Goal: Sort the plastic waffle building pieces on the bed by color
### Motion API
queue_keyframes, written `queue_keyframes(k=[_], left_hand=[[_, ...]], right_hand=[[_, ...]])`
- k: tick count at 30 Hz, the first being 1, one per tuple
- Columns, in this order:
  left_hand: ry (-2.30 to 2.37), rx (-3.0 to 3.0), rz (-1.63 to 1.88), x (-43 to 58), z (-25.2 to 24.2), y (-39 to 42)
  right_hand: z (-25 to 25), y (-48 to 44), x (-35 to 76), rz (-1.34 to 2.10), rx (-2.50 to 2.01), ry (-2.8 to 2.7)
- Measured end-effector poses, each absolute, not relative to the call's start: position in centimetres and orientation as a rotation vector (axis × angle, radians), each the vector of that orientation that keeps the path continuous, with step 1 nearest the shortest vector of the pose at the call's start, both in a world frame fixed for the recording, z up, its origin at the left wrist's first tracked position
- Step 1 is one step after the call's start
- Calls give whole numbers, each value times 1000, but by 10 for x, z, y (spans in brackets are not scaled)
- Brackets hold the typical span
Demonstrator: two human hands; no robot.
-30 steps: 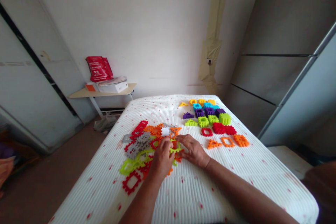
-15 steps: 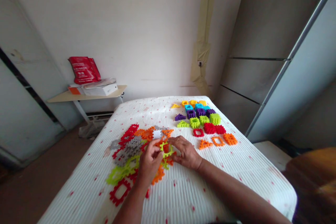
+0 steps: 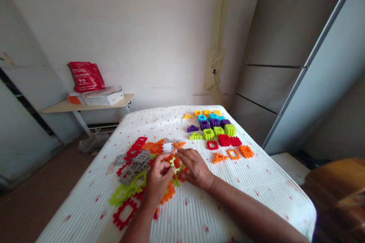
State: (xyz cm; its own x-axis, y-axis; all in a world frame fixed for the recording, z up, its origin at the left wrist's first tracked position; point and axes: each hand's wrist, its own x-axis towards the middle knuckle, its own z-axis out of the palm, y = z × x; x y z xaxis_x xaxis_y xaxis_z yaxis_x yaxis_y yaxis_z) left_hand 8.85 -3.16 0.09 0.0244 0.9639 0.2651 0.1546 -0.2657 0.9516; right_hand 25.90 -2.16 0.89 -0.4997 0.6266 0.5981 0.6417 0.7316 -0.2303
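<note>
A lime-green square frame tile with notched edges is between my hands, over the loose pile. My left hand pinches its left side between thumb and fingers. My right hand is curled over its right side, fingers on the edge and partly hiding it. Beneath and around lie orange tiles, grey tiles, lime-green tiles and a red square frame. A white tile sits just beyond my fingers.
At the right, tiles stand sorted by colour: yellow, blue, purple, green, red and orange. A side table carries boxes and a red bag. A grey refrigerator stands at the right.
The whole view has shifted slightly left. The lime-green frame stays between both hands, and my right fingers now cover more of it.
</note>
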Motion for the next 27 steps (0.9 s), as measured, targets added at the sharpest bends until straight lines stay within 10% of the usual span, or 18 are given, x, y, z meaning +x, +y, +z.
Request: queue_keyframes(k=[27], left_hand=[[1318,1643,1409,83,-1,-28]], right_hand=[[61,97,389,-102,-1812,-2420]])
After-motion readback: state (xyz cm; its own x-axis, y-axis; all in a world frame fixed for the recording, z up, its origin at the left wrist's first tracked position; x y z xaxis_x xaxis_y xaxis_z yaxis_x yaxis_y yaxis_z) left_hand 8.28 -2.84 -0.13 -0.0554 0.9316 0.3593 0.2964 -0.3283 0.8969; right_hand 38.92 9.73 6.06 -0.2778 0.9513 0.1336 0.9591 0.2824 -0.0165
